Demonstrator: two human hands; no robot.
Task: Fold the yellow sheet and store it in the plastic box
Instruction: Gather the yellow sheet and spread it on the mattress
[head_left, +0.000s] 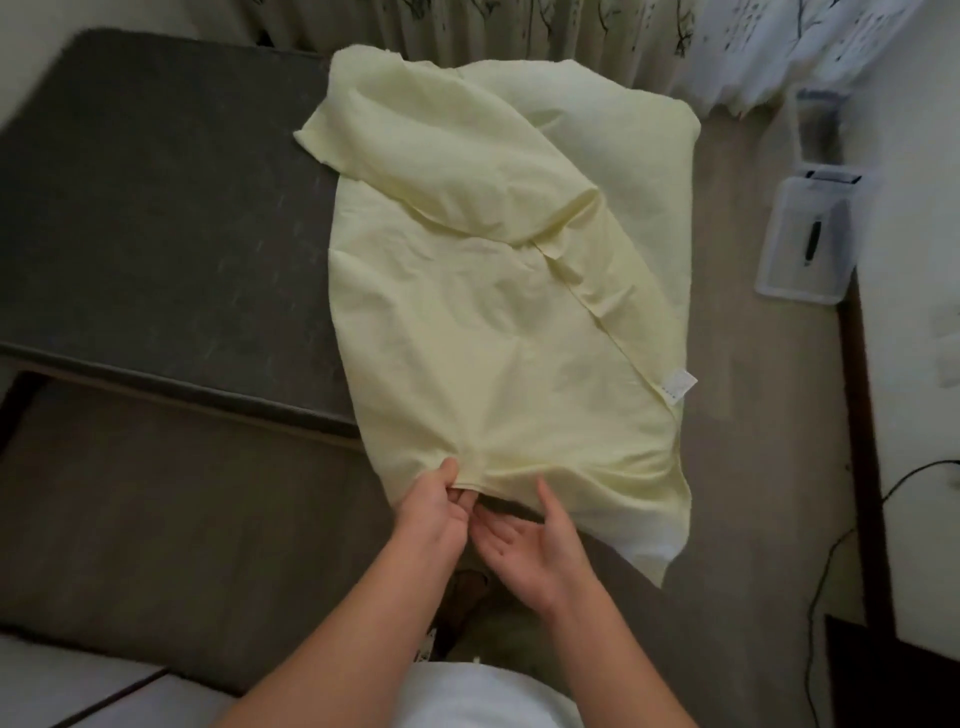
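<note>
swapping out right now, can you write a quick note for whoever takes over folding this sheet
Left hand pinches the near edge of the yellow sheet. Right hand is open, palm up, beside it at the same edge.
The sheet lies loosely doubled over the corner of the dark mattress, wrinkled, with one flap thrown across the top.
Plastic box sits on the floor to the right, apart from the sheet.
Done: a rough first fold at most.
Left: fold it neatly, then put it in the box.

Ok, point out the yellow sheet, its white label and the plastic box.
yellow sheet (483, 322), head view, flat middle of the cloth.
white label (679, 385), head view, centre of the tag.
plastic box (784, 283), head view, its near rim.
</note>
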